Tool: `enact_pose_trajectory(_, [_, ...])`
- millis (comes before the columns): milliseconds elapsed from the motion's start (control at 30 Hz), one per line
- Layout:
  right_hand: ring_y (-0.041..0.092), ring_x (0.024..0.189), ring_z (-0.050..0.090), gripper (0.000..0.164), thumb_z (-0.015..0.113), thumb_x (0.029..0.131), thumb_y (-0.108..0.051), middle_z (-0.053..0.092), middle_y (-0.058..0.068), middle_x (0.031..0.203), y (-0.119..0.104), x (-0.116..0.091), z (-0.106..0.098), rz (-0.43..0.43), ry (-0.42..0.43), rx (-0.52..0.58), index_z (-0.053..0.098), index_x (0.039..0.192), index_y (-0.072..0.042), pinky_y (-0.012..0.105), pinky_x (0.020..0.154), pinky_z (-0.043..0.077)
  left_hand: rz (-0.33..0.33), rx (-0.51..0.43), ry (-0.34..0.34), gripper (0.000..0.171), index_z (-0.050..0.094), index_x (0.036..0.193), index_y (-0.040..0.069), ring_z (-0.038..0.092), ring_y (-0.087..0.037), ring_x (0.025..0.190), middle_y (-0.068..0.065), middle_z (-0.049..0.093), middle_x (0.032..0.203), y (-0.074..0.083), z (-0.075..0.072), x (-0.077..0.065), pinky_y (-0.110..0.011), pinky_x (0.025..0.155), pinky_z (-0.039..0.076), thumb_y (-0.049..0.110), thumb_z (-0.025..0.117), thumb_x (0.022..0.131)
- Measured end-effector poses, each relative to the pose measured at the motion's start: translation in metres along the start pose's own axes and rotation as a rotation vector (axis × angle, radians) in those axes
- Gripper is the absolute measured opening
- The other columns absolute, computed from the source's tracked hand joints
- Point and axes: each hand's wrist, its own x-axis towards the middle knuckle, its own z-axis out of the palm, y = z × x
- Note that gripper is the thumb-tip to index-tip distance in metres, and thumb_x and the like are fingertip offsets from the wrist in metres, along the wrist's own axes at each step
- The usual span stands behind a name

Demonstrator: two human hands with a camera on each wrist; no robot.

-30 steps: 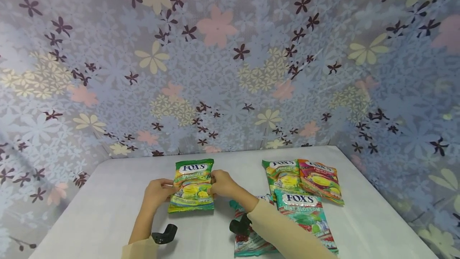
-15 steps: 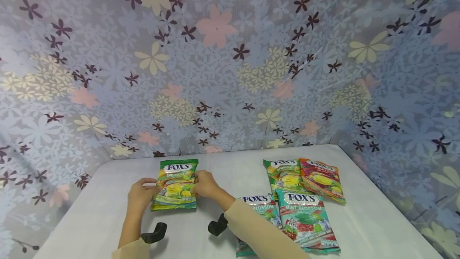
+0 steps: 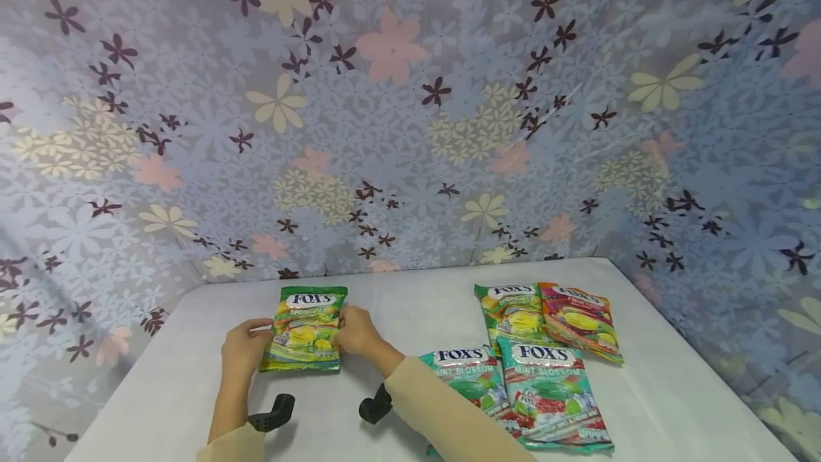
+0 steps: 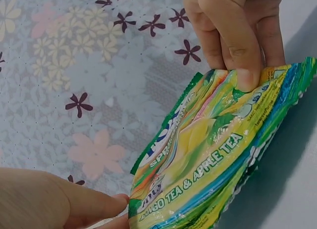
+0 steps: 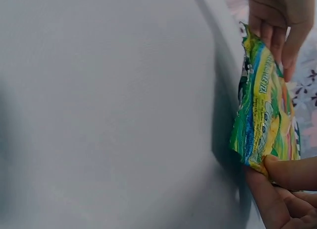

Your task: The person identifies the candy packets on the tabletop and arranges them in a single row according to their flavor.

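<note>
A green and yellow bag of Fox's Spring Tea candy (image 3: pixel 303 328) is at the left part of the table in the head view, its printed front facing up. My left hand (image 3: pixel 242 349) pinches its left edge. From the other side, my right hand (image 3: pixel 359 334) pinches the right edge, with the thumb (image 4: pixel 246 79) on the printed front in the left wrist view. In the right wrist view the bag (image 5: pixel 267 110) stands somewhat tilted between both hands, casting a shadow on the white surface. The fingers behind the bag are partly hidden.
To the right lie two teal Mint Blossom bags (image 3: pixel 554 398), another Spring Tea bag (image 3: pixel 516 316) and a red Fruits bag (image 3: pixel 580 323), some overlapping. My right sleeve (image 3: pixel 449 412) covers part of the left teal bag. A flower-patterned backdrop (image 3: pixel 410 127) rises behind the white table (image 3: pixel 410 298).
Both hands have carried the Spring Tea bag leftward, mostly in the first half second. The right forearm now covers less of the Mint Blossom bags.
</note>
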Motion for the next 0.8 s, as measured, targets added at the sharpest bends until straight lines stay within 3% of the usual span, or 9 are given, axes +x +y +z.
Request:
enact_pose_trajectory(267, [0.009,0.044,0.040,0.023,0.072,0.080,0.007,0.042,-0.001,0.052,0.000,0.001,0.020,-0.044,0.011,-0.045,0.053,0.072,-0.004,0.021,0.042,0.032,-0.005,0.025,0.042,0.039,0.059,0.121,-0.008,0.061,-0.042,0.096,-0.031,0.062,0.111,-0.006,-0.005,0.001,-0.041,0.070,0.048,0.000,0.049,0.084])
enact_pose_trajectory(467, [0.009,0.045,0.041,0.012,0.068,0.079,0.009,0.046,-0.001,0.053,0.002,0.001,0.029,-0.058,0.034,-0.030,0.060,0.084,0.003,0.021,0.041,0.032,-0.022,0.016,0.049,0.041,0.058,0.121,-0.009,0.060,-0.041,0.094,-0.033,0.060,0.112,-0.008,-0.006,0.001,-0.036,0.065,0.047,-0.005,0.046,0.082])
enact_pose_trajectory(800, [0.009,0.051,0.047,0.018,0.074,0.079,0.004,0.052,0.001,0.063,0.003,0.000,0.032,-0.035,0.071,-0.040,0.062,0.092,0.008,0.021,0.045,0.038,-0.023,0.041,0.085,0.039,0.061,0.116,-0.011,0.061,-0.037,0.086,-0.031,0.062,0.102,-0.017,0.000,0.003,-0.034,0.061,0.049,-0.007,0.046,0.080])
